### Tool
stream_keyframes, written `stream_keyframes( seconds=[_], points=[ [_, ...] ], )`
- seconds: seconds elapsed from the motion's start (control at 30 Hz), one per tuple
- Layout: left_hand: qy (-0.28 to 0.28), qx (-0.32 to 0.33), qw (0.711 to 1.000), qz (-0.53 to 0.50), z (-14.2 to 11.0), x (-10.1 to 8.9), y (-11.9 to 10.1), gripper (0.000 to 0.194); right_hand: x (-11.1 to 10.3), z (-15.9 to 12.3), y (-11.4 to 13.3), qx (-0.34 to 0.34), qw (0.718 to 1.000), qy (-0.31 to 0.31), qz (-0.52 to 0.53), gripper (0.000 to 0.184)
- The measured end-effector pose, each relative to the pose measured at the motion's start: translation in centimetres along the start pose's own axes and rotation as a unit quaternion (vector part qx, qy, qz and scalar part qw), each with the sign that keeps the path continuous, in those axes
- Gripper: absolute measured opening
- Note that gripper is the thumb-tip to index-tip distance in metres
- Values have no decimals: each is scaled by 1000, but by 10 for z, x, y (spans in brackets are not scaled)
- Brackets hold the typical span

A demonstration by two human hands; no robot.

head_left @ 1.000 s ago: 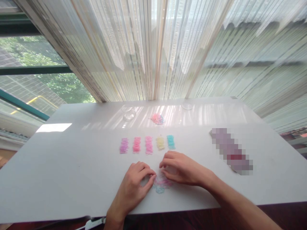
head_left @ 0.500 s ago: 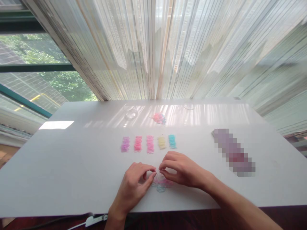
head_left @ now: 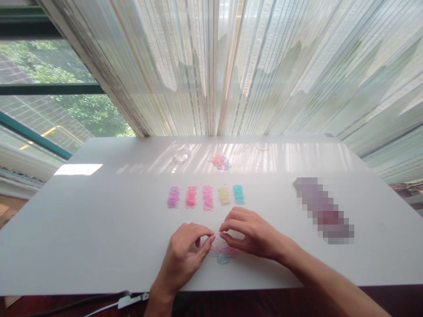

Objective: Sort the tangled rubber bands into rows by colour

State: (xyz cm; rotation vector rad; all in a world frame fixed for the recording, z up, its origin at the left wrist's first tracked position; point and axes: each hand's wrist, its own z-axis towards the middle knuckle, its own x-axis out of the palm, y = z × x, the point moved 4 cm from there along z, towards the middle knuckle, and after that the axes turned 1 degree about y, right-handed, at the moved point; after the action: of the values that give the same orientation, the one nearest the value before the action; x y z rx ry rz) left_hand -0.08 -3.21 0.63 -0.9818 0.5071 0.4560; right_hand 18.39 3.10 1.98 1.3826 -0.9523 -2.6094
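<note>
Near the table's front edge, my left hand (head_left: 187, 248) is closed in a pinch, its thumb and forefinger meeting. Facing it, my right hand (head_left: 247, 231) is also pinched, with the fingertips almost touching those of the left. Whatever lies between the fingertips is too fine to make out. Right below them is a loose heap of thin pink and teal bands (head_left: 223, 257), partly covered by my hands. Beyond the hands, small bands lie in a row of neat columns: purple (head_left: 173, 197), coral pink (head_left: 191, 197), pink (head_left: 208, 197), yellow (head_left: 224, 196) and turquoise (head_left: 238, 194).
Farther back sits a mixed pile of bands (head_left: 220, 162), between a clear round dish (head_left: 181, 154) and a clear round lid or dish (head_left: 262, 145). A blurred-out long object (head_left: 324, 211) lies at right. A white plug with a cord (head_left: 132, 300) hangs below the front edge.
Both hands keep nearly the same pinched pose over the heap. The view has shifted slightly; the bands on the table look unmoved.
</note>
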Motion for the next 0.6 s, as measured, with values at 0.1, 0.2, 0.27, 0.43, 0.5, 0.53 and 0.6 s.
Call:
stream_keyframes(
  seconds=[0.1, 0.2, 0.27, 0.43, 0.5, 0.53, 0.6],
  points=[
    [-7, -2, 1000, 1, 0, -1, 0, 7, -2, 0, 0, -2, 1000, -14, 2, 11],
    [-12, -2, 1000, 1, -1, -1, 0, 8, -3, 0, 0, -5, 1000, -20, 2, 10],
    [-15, -2, 1000, 0, -2, -1, 0, 8, -2, 0, 0, -4, 1000, -20, 0, 10],
    [-18, 2, 1000, 3, -3, -1, 1, 7, -1, 1, 0, 1, 1000, -21, -3, 11],
    [-17, -1, 1000, 5, -3, -1, 2, 6, -1, 0, 0, 4, 1000, -17, -2, 9],
    [-15, -2, 1000, 5, -3, -1, 2, 6, -1, 0, 0, 3, 1000, -15, -1, 8],
    [-11, -2, 1000, 5, -2, -1, 2, 5, -2, 0, 1, -1, 1000, -14, 4, 7]
  ],
)
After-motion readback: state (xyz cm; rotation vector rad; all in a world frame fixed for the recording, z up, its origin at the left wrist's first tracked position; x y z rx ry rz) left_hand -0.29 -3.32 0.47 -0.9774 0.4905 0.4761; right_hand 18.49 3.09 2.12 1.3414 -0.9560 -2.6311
